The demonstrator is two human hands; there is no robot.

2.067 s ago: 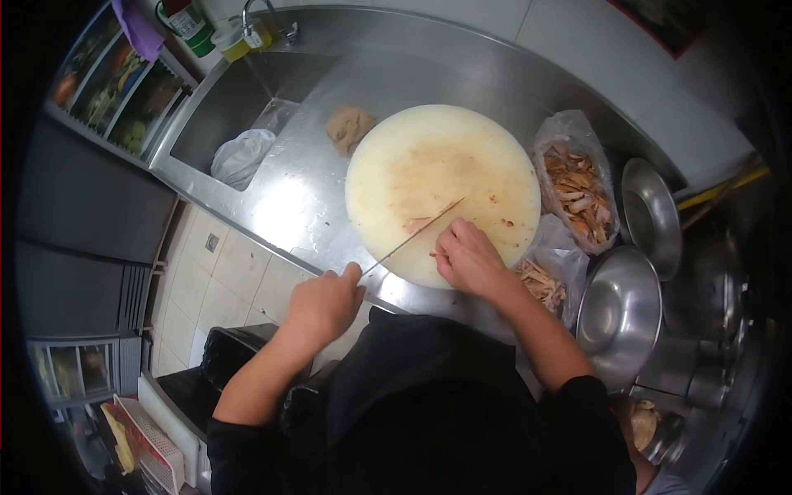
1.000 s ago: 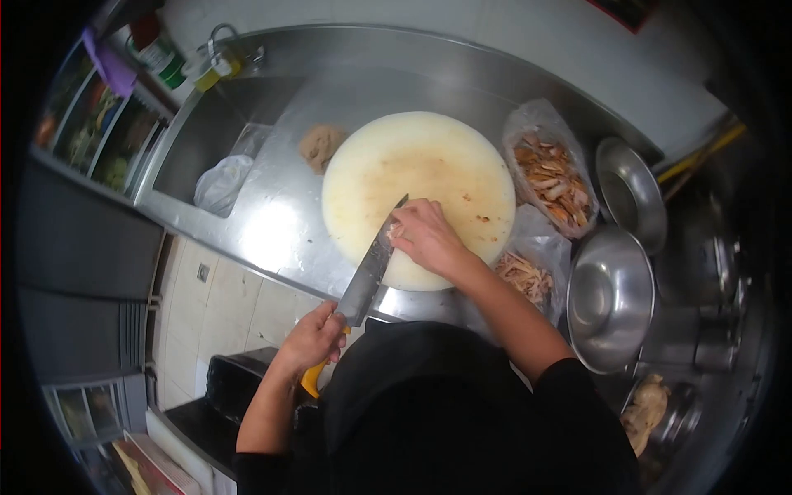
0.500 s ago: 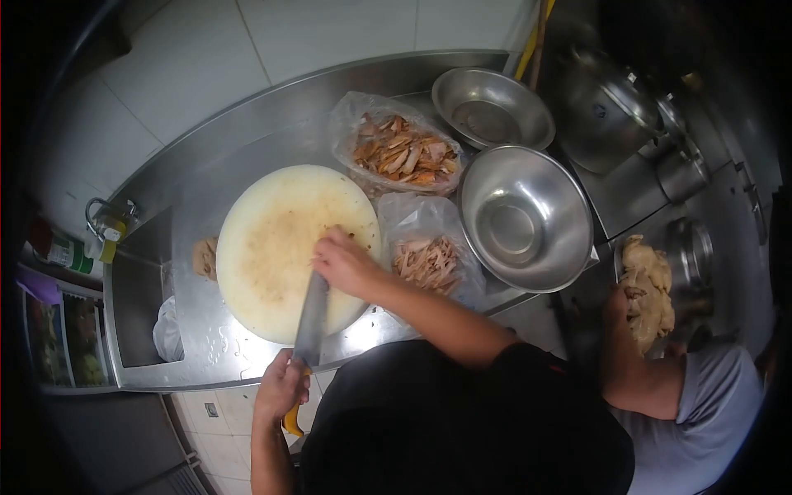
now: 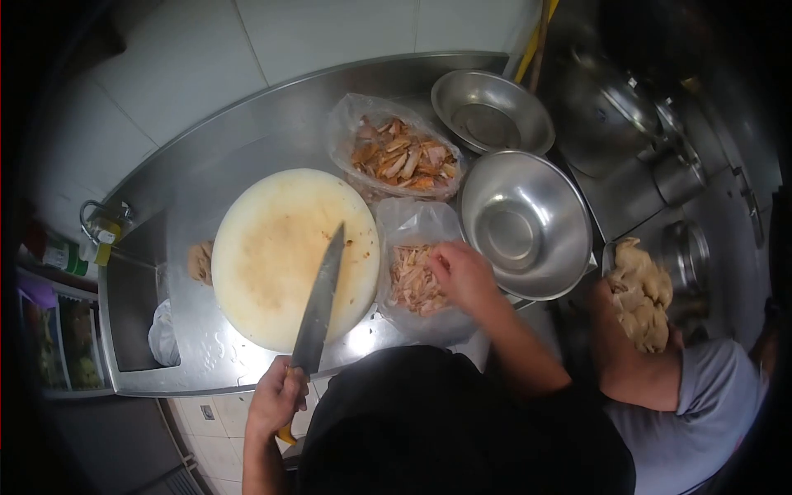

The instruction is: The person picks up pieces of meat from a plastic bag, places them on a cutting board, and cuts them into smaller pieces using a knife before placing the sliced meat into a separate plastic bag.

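Note:
My left hand (image 4: 279, 398) is wrapped around the yellow handle of a large kitchen knife (image 4: 316, 318). The blade points away from me over the round white cutting board (image 4: 256, 239), its tip near a few small brown scraps. To the right of the board, an open clear plastic bag (image 4: 417, 219) holds pale shredded meat (image 4: 412, 280). My right hand (image 4: 464, 279) is at this bag's right side, fingers curled inward over the meat. Whatever may be between those fingertips is hidden.
Behind sits another bag of browned meat pieces (image 4: 404, 157). Two steel bowls, one large (image 4: 528, 223) and one shallower (image 4: 492, 111), stand to the right. A sink (image 4: 140, 305) is at left. At far right, a co-worker's arm (image 4: 627, 363) is by pale whole poultry (image 4: 639, 293).
My right hand has moved from the board beside the blade, rightward to the shredded-meat bag. The knife tip now shows uncovered over the board; my left hand still holds the handle.

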